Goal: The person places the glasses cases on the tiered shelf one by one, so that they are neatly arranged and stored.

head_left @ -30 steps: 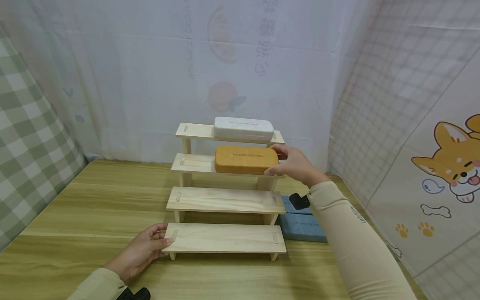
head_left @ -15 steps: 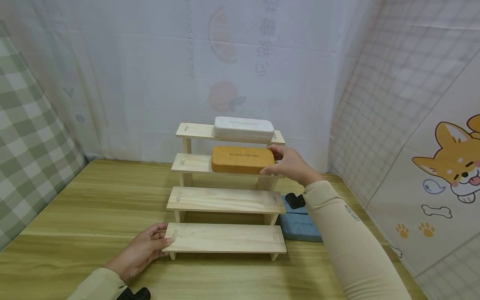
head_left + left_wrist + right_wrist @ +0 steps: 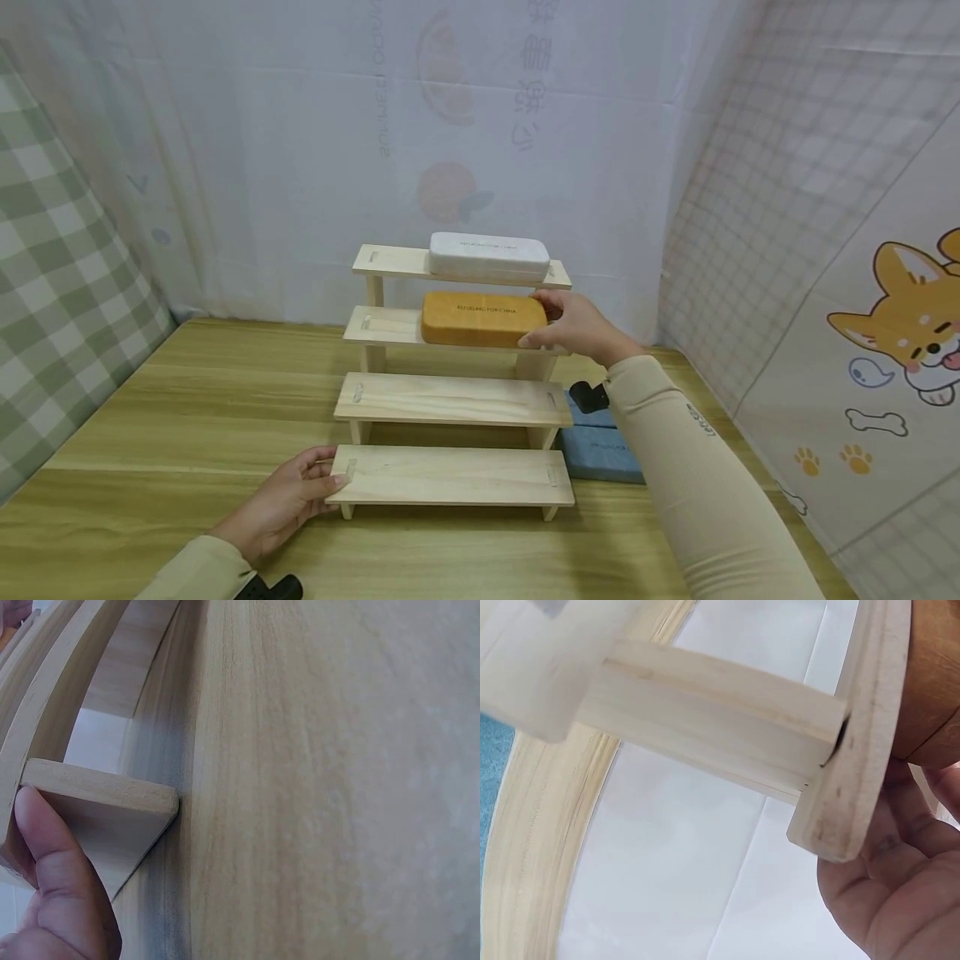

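A pale wooden tiered display stand (image 3: 450, 475) stands on the table. On its second tier from the top lies an orange glasses case (image 3: 480, 321) with dark lettering. My right hand (image 3: 581, 327) grips the right end of that case, thumb at the front. The right wrist view shows the fingers (image 3: 900, 862) close under the case (image 3: 934, 682), beside the tier's end. At the lowest tier, my left hand (image 3: 285, 504) pinches the left end, thumb on top. A white glasses case (image 3: 489, 258) rests on the top tier.
Two blue cases (image 3: 603, 454) lie on the wooden table (image 3: 187, 433) right of the stand, partly hidden by my right sleeve. A white printed curtain (image 3: 300, 167) hangs behind. Green checked cloth (image 3: 67, 275) borders the left, and a cartoon-dog sheet (image 3: 825, 333) the right.
My right hand and the orange glasses case have shifted slightly left along the second tier, mostly in the first half second. My left hand stays at the lowest tier.
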### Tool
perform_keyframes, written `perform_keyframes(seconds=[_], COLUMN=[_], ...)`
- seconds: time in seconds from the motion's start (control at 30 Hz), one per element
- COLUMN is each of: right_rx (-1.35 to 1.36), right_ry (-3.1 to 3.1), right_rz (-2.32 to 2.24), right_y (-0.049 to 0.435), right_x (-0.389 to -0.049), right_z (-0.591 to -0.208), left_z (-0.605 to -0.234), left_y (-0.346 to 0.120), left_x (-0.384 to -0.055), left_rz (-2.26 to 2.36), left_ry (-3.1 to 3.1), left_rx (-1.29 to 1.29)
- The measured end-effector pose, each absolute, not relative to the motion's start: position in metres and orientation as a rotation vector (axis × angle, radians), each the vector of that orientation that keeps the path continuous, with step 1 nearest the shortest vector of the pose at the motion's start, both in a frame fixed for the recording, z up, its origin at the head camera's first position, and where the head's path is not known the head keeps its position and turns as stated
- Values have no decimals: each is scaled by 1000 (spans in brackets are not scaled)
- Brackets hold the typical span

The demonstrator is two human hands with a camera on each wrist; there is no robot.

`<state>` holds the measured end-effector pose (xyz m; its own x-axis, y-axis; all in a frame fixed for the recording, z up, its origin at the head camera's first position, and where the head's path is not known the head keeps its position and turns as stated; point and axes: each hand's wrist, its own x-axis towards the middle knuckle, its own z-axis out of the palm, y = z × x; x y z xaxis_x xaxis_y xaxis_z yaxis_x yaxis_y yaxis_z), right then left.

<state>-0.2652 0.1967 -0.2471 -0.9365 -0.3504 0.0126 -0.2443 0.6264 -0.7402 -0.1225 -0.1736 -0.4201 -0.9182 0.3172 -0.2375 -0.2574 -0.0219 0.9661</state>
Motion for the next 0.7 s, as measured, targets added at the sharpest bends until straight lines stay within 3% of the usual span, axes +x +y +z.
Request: perform_keyframes(seconds=[0.7], right_rx=[-510], right_ry=[2656], right_rz=[-1165], right_y=[198], right_x=[-262], right_z=[-245], left_z=[-419], left_y=[-173], left_x=[-122], left_rz=[1983], left_ry=[1892], left_rx=[32])
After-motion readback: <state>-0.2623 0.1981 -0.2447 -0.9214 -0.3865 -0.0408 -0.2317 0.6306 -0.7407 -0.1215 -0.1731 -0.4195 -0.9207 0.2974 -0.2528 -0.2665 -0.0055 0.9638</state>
